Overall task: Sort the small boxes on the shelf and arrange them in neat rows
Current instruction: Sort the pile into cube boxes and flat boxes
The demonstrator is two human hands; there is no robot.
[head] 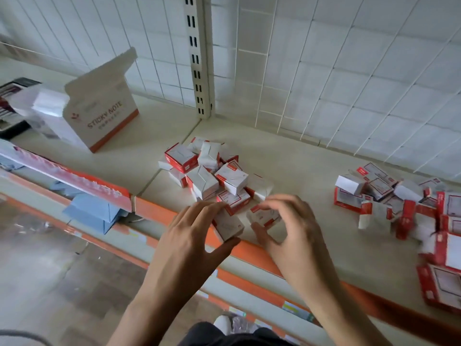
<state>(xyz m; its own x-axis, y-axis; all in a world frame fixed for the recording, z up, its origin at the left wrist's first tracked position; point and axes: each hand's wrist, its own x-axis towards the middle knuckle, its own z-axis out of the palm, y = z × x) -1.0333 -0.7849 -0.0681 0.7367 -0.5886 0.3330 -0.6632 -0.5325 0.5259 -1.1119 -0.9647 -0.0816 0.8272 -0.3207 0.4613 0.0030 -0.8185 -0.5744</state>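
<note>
With the left hand (pixel 189 233) pinching 1 white box (pixel 228 227) and the right hand (pixel 296 231) curled round 1 red-striped box (pixel 264 216) above the orange lip (pixel 152 209), a slip could drop either toward 6 o'clock.

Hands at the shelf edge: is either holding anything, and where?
Left hand pinches one small box, thumb at its near end, fingers at the far end. Right hand curls over a second box, thumb at its near side.

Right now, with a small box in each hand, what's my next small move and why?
Probably set both down side by side at the shelf's orange front edge, starting a row: the left hand grips a white box, the right hand a red-edged box, and the pile behind lies jumbled.
</note>
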